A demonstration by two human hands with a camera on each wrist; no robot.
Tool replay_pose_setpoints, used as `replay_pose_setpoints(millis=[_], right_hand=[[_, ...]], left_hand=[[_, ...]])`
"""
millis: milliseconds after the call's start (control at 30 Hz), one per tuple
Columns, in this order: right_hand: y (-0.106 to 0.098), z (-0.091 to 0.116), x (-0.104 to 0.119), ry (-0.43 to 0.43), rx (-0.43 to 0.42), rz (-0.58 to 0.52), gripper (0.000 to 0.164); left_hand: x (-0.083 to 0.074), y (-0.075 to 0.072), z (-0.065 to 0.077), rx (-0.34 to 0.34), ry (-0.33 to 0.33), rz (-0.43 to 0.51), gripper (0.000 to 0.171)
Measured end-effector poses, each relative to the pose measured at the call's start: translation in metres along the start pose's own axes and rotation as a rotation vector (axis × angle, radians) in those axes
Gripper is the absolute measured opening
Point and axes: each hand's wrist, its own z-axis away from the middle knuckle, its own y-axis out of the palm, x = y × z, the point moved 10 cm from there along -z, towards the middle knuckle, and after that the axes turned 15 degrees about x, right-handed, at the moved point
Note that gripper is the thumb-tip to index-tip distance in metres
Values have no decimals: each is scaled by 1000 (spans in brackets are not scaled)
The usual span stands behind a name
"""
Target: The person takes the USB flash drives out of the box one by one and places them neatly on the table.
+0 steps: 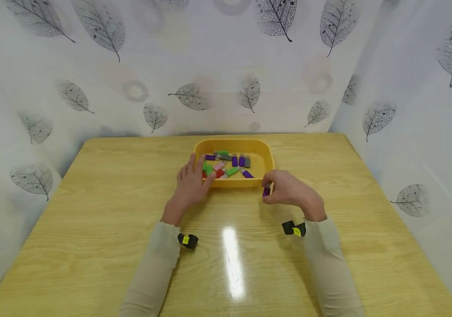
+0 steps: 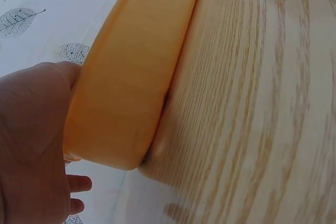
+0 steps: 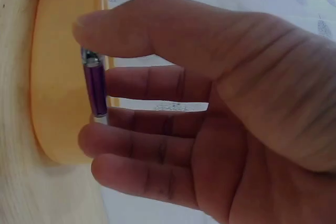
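Observation:
A yellow plastic tray [image 1: 238, 182] stands on the table with several USB flash drives in it, among them a green one [image 1: 232, 171], a pink one [image 1: 219, 166] and a purple one [image 1: 247, 174]. My left hand [image 1: 189, 188] holds the tray at its front left corner, thumb over the front rim and fingers along the left side. Just outside the front right corner, my right hand [image 1: 291, 191] pinches a purple USB flash drive [image 3: 96, 90] by its ends, metal plug at the thumb.
The wooden table [image 1: 123, 189] reaches back to a white curtain [image 1: 218, 66] with a leaf print, which also hangs along both sides. Dark wrist devices [image 1: 188, 241] are worn at both cuffs.

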Motion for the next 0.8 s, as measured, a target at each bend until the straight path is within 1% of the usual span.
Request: replay_pose_setpoints(millis=[100, 200, 267, 367, 467, 600, 800], right_hand=[[8, -4, 3, -13, 65, 16, 31], [15, -8, 2, -25, 110, 33, 24], [19, -11, 1, -32, 131, 32, 21], [25, -16, 0, -32, 145, 27, 21], [30, -22, -5, 7, 158, 11, 19], [39, -27, -13, 70, 178, 10, 15], [46, -30, -24, 163, 178, 38, 20]], left_hand=[[0, -4, 0, -1, 2, 7, 74], [1, -3, -1, 13, -1, 1, 74], [2, -3, -1, 10, 4, 4, 74], [4, -4, 0, -5, 6, 3, 74], [6, -5, 2, -17, 12, 10, 73], [7, -3, 3, -13, 14, 17, 73], [7, 0, 0, -16, 24, 10, 72]])
